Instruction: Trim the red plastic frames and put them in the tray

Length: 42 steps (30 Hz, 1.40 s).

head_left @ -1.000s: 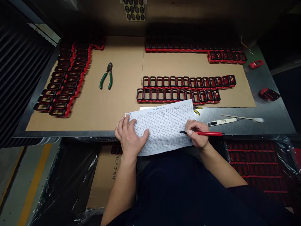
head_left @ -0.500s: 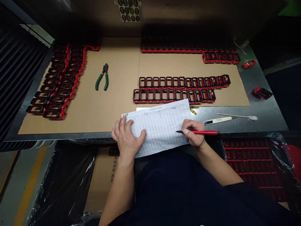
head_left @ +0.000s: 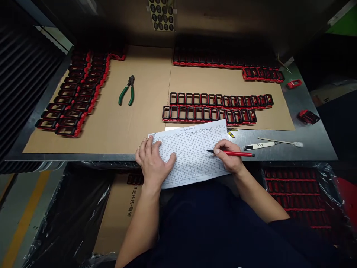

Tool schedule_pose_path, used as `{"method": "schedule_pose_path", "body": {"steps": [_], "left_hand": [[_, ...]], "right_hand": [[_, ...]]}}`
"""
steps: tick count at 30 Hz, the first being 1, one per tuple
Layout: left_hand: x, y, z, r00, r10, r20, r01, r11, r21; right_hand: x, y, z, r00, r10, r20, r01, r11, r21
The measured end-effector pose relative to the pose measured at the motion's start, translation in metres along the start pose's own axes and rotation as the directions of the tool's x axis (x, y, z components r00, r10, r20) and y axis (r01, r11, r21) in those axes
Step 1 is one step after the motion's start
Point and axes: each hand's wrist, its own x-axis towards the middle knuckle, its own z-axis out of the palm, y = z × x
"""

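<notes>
A printed form point(head_left: 189, 158) with a grid of cells lies tilted across the table's front edge, its lower part hanging toward me. My left hand point(head_left: 154, 160) rests on the form's left side, fingers spread and thumb apart. In my right hand point(head_left: 228, 156) a red pen point(head_left: 240, 153) with a black tip is pinched. The tip points left, over the right half of the grid; whether it touches the paper I cannot tell. Just beyond the form stand two rows of black-and-red plastic frames point(head_left: 206, 113).
Green-handled cutters point(head_left: 126, 91) lie on the cardboard point(head_left: 145, 123). More frames point(head_left: 75, 93) line the left and the back. A white marker point(head_left: 260, 145), a cotton swab point(head_left: 281, 142) and loose red parts point(head_left: 308, 116) lie at right. Below the table sits a lined box of parts point(head_left: 295, 193).
The camera view has shifted and turned slightly. The pen has moved a little left and up relative to the form. My left hand stays flat on the paper.
</notes>
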Motion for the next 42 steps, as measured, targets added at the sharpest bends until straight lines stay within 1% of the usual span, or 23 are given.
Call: {"method": "schedule_pose_path", "body": {"steps": [2,3,6,8,10,12,16,19,22,25,28,30,32,36,42], "left_hand": [[0.000,0.000,0.000,1.000,0.000,0.003,0.000,1.000,-0.009],[0.000,0.000,0.000,1.000,0.001,0.005,-0.001,1.000,-0.013],[0.000,0.000,0.000,1.000,-0.003,0.006,0.003,1.000,-0.011],[0.000,0.000,0.001,1.000,-0.006,0.002,0.006,1.000,-0.006],[0.000,0.000,0.001,1.000,-0.004,0.002,0.004,1.000,-0.005],[0.000,0.000,0.001,1.000,-0.004,0.006,0.004,1.000,-0.010],[0.000,0.000,0.001,1.000,-0.016,0.003,0.016,1.000,-0.005],[0.000,0.000,0.001,1.000,-0.012,0.001,0.012,1.000,-0.003],[0.000,-0.001,0.001,1.000,0.000,0.005,0.000,1.000,-0.004],[0.000,0.000,0.001,1.000,0.003,-0.003,-0.003,1.000,0.000],[0.000,0.000,0.000,1.000,0.010,-0.008,-0.010,1.000,0.007],[-0.001,0.000,0.000,1.000,0.018,-0.009,-0.018,1.000,0.013],[-0.001,0.000,0.000,1.000,0.021,-0.009,-0.021,1.000,0.019],[0.000,0.000,0.001,1.000,0.018,-0.004,-0.018,1.000,0.022],[0.000,0.000,0.000,1.000,0.025,-0.004,-0.024,0.999,0.030]], "right_hand": [[0.008,-0.011,0.003,0.995,0.096,-0.015,-0.096,0.995,-0.008],[0.012,-0.017,0.005,0.992,0.123,-0.027,-0.124,0.992,-0.010],[0.022,-0.033,0.012,0.987,0.154,-0.037,-0.153,0.988,0.019],[0.026,-0.036,0.018,0.986,0.163,-0.019,-0.162,0.985,0.050],[0.029,-0.032,0.024,0.987,0.162,-0.005,-0.161,0.984,0.073],[0.031,-0.023,0.032,0.986,0.164,-0.005,-0.163,0.983,0.082],[0.032,-0.003,0.041,0.984,0.178,-0.028,-0.176,0.983,0.049],[0.028,0.004,0.041,0.986,0.162,-0.037,-0.160,0.986,0.053],[0.023,0.005,0.038,0.986,0.126,-0.105,-0.125,0.992,0.024],[0.018,0.002,0.041,0.985,0.069,-0.160,-0.084,0.993,-0.088],[0.017,-0.004,0.045,0.983,-0.020,-0.181,-0.020,0.976,-0.217],[0.017,-0.007,0.048,0.980,-0.059,-0.189,0.005,0.962,-0.274],[0.018,-0.008,0.049,0.981,-0.054,-0.184,-0.005,0.952,-0.307],[0.019,-0.008,0.050,0.985,-0.005,-0.173,-0.055,0.939,-0.339],[0.019,-0.008,0.049,0.989,0.009,-0.148,-0.063,0.930,-0.361]]}}
